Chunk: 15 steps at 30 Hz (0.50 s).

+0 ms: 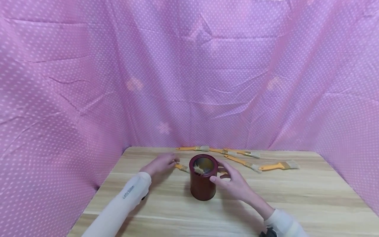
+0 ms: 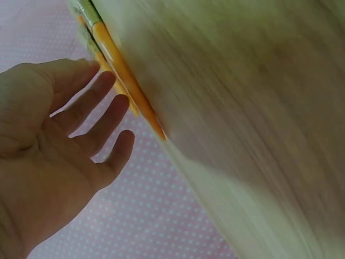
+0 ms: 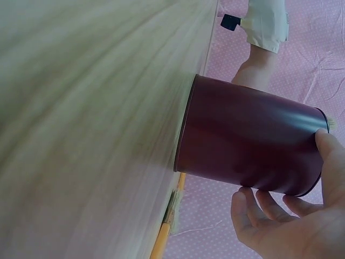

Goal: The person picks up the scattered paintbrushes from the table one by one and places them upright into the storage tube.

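Observation:
A dark red can stands upright on the table, and a brush's pale bristles show in its open top. My right hand holds the can near the rim, its thumb and fingers spread around the side in the right wrist view. To the left of the can, my left hand is at the handle of a paintbrush that lies on the table. In the left wrist view its fingers are loosely bent and apart, with the fingertips close to an orange handle.
Several orange-handled paintbrushes lie along the back of the wooden table. The widest brush is at the right, beside another brush. A pink dotted cloth hangs behind the table and at both sides.

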Each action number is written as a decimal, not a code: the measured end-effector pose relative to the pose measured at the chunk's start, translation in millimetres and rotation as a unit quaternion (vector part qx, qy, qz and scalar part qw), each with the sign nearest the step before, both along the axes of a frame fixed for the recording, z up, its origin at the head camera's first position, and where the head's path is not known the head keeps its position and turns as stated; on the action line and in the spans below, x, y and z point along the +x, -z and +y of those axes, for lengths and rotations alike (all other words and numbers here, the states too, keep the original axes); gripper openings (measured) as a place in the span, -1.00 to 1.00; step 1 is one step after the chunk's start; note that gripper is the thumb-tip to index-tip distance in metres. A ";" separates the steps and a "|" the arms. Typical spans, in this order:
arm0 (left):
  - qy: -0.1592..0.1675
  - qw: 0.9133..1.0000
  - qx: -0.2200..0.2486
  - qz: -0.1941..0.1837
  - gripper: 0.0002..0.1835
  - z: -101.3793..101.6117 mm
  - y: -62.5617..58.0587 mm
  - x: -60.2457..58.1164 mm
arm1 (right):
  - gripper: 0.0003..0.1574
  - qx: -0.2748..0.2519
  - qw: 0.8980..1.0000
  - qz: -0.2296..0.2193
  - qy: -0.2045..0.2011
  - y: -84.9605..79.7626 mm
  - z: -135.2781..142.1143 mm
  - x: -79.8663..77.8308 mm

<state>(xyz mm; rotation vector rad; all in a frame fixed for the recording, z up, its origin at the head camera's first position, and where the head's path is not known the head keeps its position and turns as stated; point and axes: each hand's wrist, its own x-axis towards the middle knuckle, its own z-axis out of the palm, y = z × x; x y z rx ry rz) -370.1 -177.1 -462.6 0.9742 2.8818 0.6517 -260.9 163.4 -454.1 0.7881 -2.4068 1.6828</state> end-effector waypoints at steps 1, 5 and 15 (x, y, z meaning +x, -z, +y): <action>0.003 1.000 -0.004 0.003 -0.76 0.7 1.3 -1.0 | -0.19 -0.001 1.000 0.000 0.000 -0.3 0.2 -0.1; 0.010 0.999 -0.022 0.024 -0.79 3.4 4.3 -3.8 | -0.17 -0.003 1.000 -0.004 0.000 -1.3 0.3 0.1; 0.033 0.997 -0.037 0.058 -0.92 7.2 7.4 -8.6 | -0.18 0.000 1.000 0.012 -0.005 2.1 1.3 -1.8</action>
